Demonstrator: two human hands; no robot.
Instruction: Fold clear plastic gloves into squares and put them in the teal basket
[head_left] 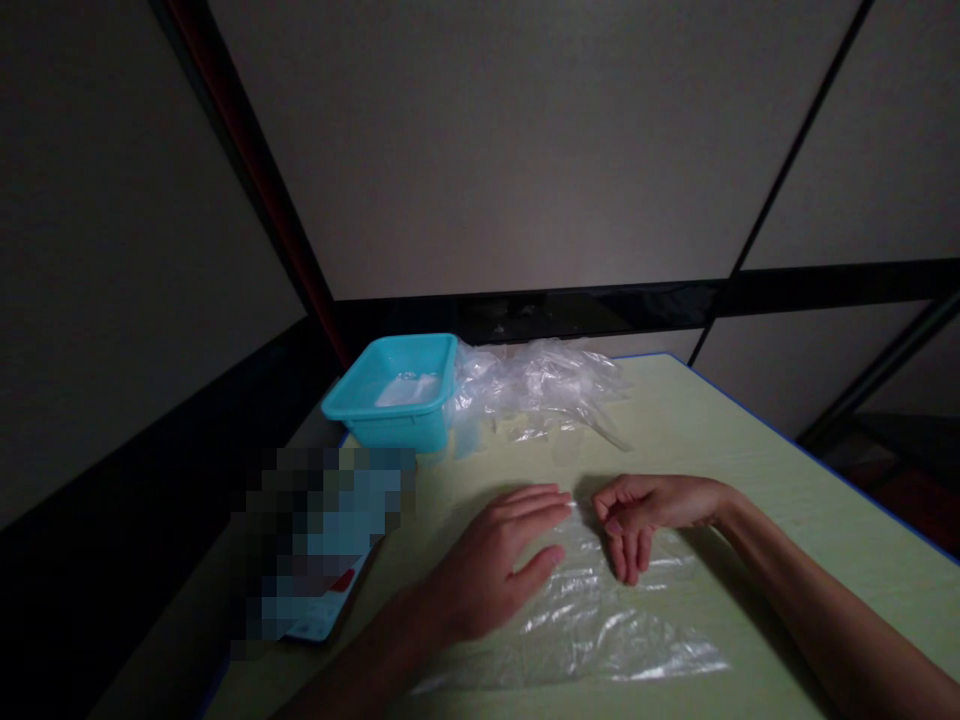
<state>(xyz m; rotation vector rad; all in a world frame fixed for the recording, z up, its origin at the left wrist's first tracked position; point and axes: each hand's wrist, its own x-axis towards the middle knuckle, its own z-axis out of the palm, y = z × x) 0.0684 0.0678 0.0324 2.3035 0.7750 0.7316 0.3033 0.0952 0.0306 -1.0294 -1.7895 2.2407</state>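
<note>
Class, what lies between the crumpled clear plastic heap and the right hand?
Between the clear plastic heap and right hand, the head view shows bare yellow-green tabletop.

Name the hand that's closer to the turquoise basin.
Left. The left hand is over the clear plastic sheet, nearer the camera than the basin and to its right. The right hand is farther right, over the same sheet.

L-side obj. (319,612) mostly blurred, ID unclear

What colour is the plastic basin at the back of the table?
The basin is turquoise, seen best in the head view.
</note>
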